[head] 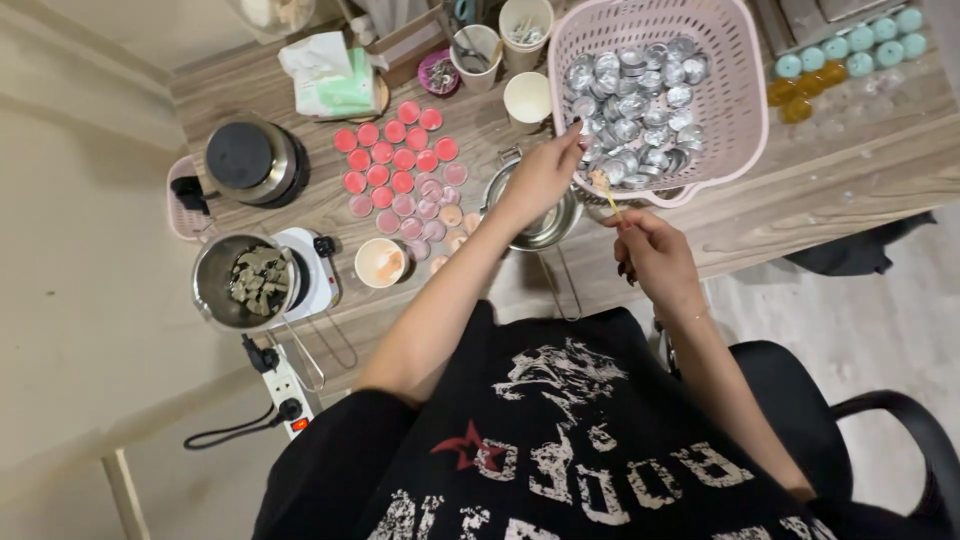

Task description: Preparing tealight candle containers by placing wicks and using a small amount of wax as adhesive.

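Left hand [545,175] reaching into pink basket [735,100] of silver cups [640,110] far right on desk [760,215], grip pinching one cup; right hand [655,255] grip closed on thin stick [607,195] near the basket

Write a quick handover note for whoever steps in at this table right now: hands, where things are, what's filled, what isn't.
Left hand reaches into the pink basket, fingers at the empty metal cups. Right hand holds a thin stick over the small metal pot at the table edge.
Done: a group of red and pink filled cups left of the pot; teal and amber ones at far right.
Left: the basket of empty cups. Another pot, holding chunks, sits on the white hotplate.
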